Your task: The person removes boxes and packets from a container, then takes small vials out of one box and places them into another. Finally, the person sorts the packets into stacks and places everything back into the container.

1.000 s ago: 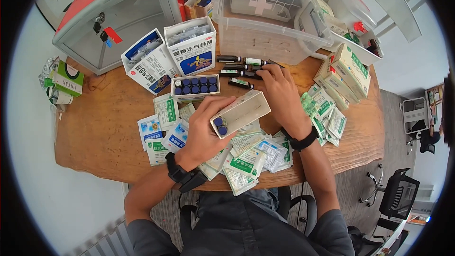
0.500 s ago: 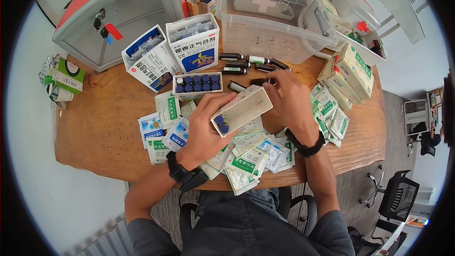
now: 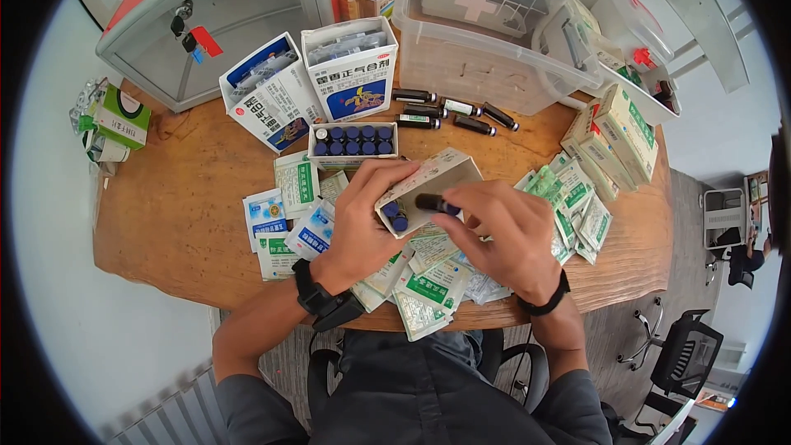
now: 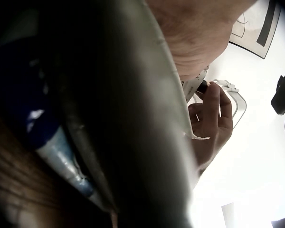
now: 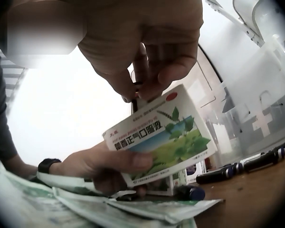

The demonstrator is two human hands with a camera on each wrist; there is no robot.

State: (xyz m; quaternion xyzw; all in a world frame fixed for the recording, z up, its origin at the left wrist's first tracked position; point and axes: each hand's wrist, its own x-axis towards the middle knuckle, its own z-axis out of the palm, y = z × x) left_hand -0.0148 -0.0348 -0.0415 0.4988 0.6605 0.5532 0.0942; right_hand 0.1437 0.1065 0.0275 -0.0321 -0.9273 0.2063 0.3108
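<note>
My left hand (image 3: 362,210) grips a small open carton (image 3: 458,171) tilted over the table, its mouth turned towards my right hand. A few blue-capped vials (image 3: 395,218) lie in its left end. My right hand (image 3: 511,231) pinches a dark glass vial (image 3: 430,203) by its cap end, right at the carton's mouth. In the right wrist view the carton's printed front (image 5: 161,137) faces the camera, with the left thumb across it. Several loose dark vials (image 3: 474,126) lie on the table beyond. The left wrist view is mostly blocked by a blurred, close surface.
Sachets (image 3: 432,288) are spread below the hands, with more (image 3: 577,202) at the right. A carton of upright blue-capped vials (image 3: 354,161) stands behind the left hand, before two larger white boxes (image 3: 358,91). A clear plastic bin (image 3: 494,74) and stacked boxes (image 3: 626,132) stand farther back.
My right hand has picked a dark vial from the loose ones on the table and brought it back towards me to the carton. The left hand keeps holding the carton in nearly the same place.
</note>
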